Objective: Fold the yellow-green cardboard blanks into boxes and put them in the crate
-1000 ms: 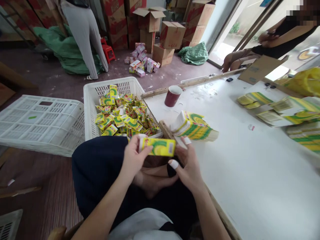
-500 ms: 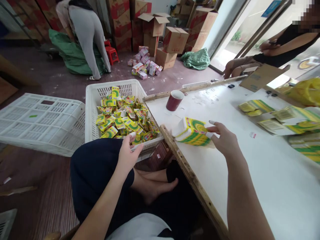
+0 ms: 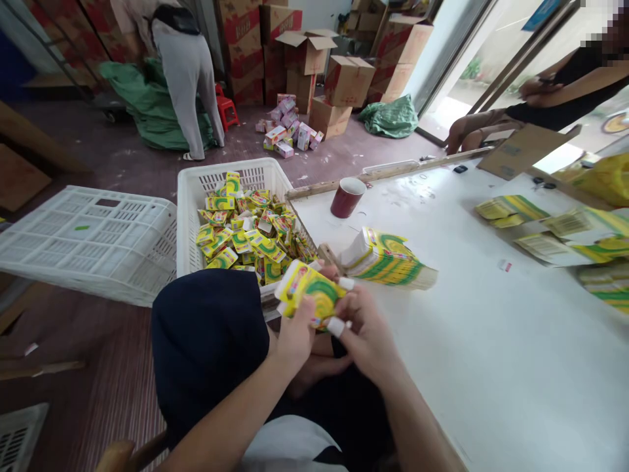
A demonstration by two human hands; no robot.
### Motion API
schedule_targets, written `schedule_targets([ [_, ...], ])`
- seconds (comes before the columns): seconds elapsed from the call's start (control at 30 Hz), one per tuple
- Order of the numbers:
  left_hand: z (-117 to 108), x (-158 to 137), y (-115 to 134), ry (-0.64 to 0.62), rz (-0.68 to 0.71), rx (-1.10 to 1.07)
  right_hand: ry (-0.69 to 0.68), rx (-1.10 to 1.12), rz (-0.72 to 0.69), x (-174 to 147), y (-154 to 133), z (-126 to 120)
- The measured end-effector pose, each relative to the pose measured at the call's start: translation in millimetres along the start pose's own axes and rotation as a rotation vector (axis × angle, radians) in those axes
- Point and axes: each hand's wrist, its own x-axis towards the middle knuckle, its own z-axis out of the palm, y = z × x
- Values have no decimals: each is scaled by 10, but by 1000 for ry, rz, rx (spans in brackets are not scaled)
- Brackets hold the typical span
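Finding: one printed carton (image 3: 314,295), directly ahead of me at twelve o'clock, tilted. My left hand (image 3: 295,334) grips it, thumb on the yellow-green face; my right hand (image 3: 361,324), white-wrapped at the tips, pinches its right end. Light, even pressure is advisable, as the thin card would likely buckle. At two o'clock, a carton stack (image 3: 390,262) leans on the smooth white worktop (image 3: 481,354); at eleven, a rigid slatted crate (image 3: 185,223) holds heaped cartons (image 3: 265,246).

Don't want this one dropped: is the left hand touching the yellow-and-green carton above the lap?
Touching. The head view shows the left hand with its thumb resting on the printed face of the yellow-and-green carton.
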Motion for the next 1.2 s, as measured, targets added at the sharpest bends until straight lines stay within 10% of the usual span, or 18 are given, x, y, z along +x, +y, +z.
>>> schedule_targets([
  [0.2,-101,36,-11,298,71,129,-88,215,94,-176,10,437],
  [0.4,-306,-32,-120,120,4,139,51,81,41,-82,136,153],
  [0.6,-556,93,120,23,15,285,172,-443,-316,-63,91,-165],
  [0.8,-491,51,337,-371,5,883,6,-636,-523,-146,14,-141],
  [1.0,-261,-135,175,-405,23,1064,352,48,33,-227,141,97],
  [1.2,-259,-232,83,-506,171,1128,-41,698,478,-186,188,217],
])
